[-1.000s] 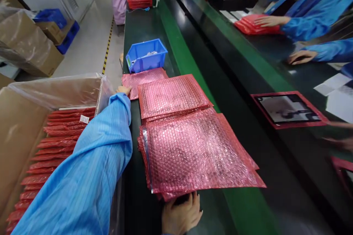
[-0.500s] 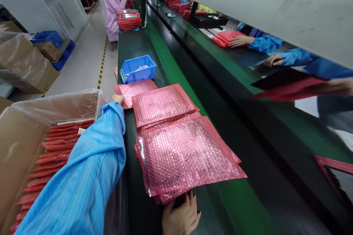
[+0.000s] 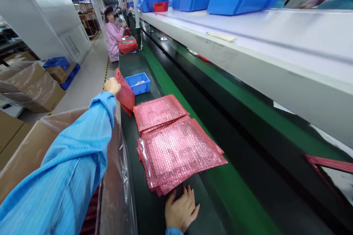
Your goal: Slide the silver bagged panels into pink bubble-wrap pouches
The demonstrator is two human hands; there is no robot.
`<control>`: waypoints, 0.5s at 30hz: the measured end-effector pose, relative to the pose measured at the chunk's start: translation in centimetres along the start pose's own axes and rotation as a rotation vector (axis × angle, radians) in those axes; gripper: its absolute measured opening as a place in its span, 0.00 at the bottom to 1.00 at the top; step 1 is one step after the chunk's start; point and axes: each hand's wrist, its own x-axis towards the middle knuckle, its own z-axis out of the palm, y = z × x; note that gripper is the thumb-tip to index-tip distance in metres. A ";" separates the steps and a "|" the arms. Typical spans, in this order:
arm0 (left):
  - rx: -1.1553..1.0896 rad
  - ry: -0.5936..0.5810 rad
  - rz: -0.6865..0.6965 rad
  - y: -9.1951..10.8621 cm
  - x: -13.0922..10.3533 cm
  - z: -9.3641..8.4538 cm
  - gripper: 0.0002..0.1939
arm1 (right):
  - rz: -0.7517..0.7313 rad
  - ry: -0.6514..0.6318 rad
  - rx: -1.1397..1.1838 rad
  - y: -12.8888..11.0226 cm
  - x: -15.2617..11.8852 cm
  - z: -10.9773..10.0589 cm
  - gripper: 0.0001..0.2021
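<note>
My left hand (image 3: pixel 112 86) is closed on the near-left edge of a red bubble bag (image 3: pixel 125 95), which stands tilted up on edge beside the blue bin. My right hand (image 3: pixel 181 207) lies on the dark bench at the near end of the bags, fingers apart, nothing visible in it. Just beyond it is a pile of pink-red bubble bags (image 3: pixel 179 152), the top one with a silvery strip along its left edge. Another pile of bubble bags (image 3: pixel 161 110) lies behind, partly overlapped by the front one.
A blue bin (image 3: pixel 140 87) with small white pieces stands farther along the bench. At my left is a plastic-lined carton (image 3: pixel 111 191) with red bags inside. A green-edged conveyor (image 3: pixel 231 176) runs on the right under a white shelf (image 3: pixel 248 40). A person in pink (image 3: pixel 113 40) stands far ahead.
My left hand has raised the far bag from lying flat to standing on edge. The view has tilted upward, showing the shelf's blue bins. My right hand stays by the front pile.
</note>
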 end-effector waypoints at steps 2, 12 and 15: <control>0.035 0.019 0.095 1.1 -0.9 -1.9 0.08 | 0.057 -0.024 0.086 0.0 -0.1 0.4 0.22; -0.119 0.145 0.457 6.2 -8.8 -14.5 0.08 | 0.505 0.028 0.562 -0.9 1.4 -0.5 0.36; -0.408 0.119 0.252 5.8 -14.6 -13.1 0.11 | 0.677 0.070 0.767 -2.5 4.0 -2.5 0.38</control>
